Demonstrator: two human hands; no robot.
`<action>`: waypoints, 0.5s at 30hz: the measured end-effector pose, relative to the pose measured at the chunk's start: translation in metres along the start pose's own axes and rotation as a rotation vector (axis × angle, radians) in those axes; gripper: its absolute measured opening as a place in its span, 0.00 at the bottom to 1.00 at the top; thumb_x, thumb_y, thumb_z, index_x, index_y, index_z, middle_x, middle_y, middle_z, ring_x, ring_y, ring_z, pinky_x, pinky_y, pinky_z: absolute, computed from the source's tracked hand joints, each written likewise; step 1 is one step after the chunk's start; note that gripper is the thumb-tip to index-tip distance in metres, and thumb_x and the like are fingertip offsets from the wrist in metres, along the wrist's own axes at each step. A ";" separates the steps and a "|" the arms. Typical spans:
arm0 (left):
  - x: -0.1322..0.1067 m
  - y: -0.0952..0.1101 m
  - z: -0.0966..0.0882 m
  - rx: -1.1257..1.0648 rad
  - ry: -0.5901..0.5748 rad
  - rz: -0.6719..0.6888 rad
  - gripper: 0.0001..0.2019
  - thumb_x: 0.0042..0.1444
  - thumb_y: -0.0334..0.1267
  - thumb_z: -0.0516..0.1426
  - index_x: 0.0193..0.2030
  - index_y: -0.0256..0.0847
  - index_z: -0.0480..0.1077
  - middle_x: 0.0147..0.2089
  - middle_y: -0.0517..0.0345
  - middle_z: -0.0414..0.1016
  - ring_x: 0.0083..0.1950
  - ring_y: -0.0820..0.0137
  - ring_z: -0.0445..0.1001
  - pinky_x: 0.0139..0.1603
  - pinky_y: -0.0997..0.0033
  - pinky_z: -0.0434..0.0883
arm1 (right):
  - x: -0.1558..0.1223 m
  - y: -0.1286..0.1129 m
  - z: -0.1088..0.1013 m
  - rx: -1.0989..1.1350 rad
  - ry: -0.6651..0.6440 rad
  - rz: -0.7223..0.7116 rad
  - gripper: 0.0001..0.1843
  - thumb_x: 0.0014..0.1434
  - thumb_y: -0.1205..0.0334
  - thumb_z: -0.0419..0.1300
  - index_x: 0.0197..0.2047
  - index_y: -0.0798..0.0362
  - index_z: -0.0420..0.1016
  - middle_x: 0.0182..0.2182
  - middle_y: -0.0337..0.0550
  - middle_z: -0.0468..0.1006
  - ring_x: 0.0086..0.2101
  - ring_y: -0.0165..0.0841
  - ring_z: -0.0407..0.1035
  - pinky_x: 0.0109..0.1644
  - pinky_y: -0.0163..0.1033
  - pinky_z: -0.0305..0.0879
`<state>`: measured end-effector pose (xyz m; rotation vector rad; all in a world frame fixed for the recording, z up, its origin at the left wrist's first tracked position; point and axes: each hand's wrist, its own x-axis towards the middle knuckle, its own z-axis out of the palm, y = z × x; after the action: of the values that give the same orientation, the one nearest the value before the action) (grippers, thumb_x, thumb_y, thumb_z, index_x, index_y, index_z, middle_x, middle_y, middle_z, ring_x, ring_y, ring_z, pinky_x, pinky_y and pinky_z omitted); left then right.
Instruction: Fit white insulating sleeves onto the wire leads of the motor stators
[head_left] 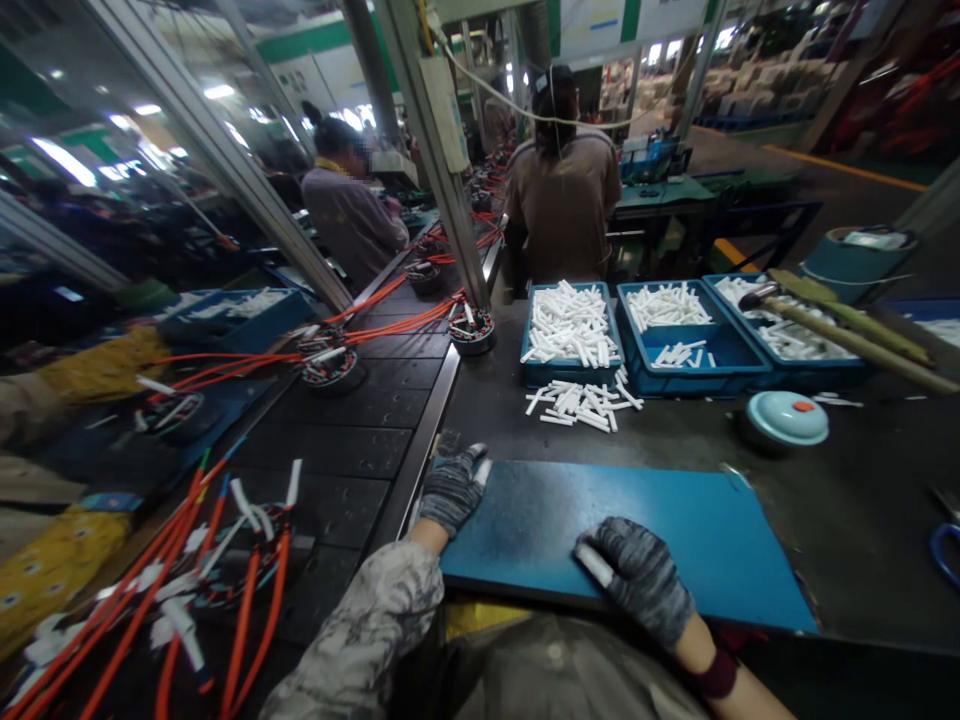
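Observation:
My left hand (452,490), in a grey striped knit glove with a white-covered thumb, lies at the left end of a blue mat (540,510). Its fingers are stretched out and hold nothing visible. On the near edge of the same mat rests my right hand (641,575), gloved alike, its thumb also white. Its fingers are loosely bent and apart, and I see nothing held. Beyond the mat a loose pile of short white tubes (581,402) lies in front of a blue bin (531,372) filled with more of them.
Left runs a conveyor (352,430) carrying round wound parts (330,365) with orange leads. Yellow sleeves (67,560) of another person reach in there. Two more blue bins (690,380), a mallet (840,330), a lidded bowl (787,418) and blue-handled scissors (943,555) are right.

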<state>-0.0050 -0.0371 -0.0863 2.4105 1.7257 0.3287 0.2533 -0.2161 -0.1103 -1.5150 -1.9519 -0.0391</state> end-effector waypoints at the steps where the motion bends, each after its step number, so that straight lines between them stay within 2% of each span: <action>1: 0.000 0.000 0.000 0.001 0.004 0.000 0.19 0.66 0.40 0.57 0.60 0.40 0.77 0.56 0.50 0.82 0.54 0.56 0.82 0.67 0.57 0.71 | -0.001 0.000 0.001 0.002 0.000 0.001 0.11 0.69 0.57 0.58 0.38 0.47 0.81 0.31 0.42 0.84 0.31 0.36 0.79 0.37 0.42 0.76; 7: 0.001 -0.002 0.003 -0.019 0.018 -0.004 0.18 0.66 0.41 0.57 0.59 0.42 0.78 0.55 0.52 0.83 0.53 0.57 0.82 0.63 0.58 0.74 | -0.002 0.002 0.004 -0.007 0.013 0.020 0.15 0.70 0.53 0.57 0.37 0.47 0.81 0.30 0.42 0.84 0.30 0.35 0.78 0.38 0.41 0.75; 15: 0.005 -0.005 0.004 -0.042 0.032 -0.010 0.16 0.65 0.40 0.57 0.57 0.44 0.79 0.51 0.52 0.84 0.54 0.59 0.81 0.65 0.59 0.73 | 0.003 0.002 0.001 0.010 -0.019 0.043 0.21 0.73 0.50 0.52 0.34 0.48 0.80 0.28 0.41 0.82 0.28 0.33 0.76 0.35 0.38 0.70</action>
<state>-0.0071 -0.0308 -0.0914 2.3792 1.7253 0.3998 0.2543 -0.2124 -0.1100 -1.5557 -1.9307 0.0028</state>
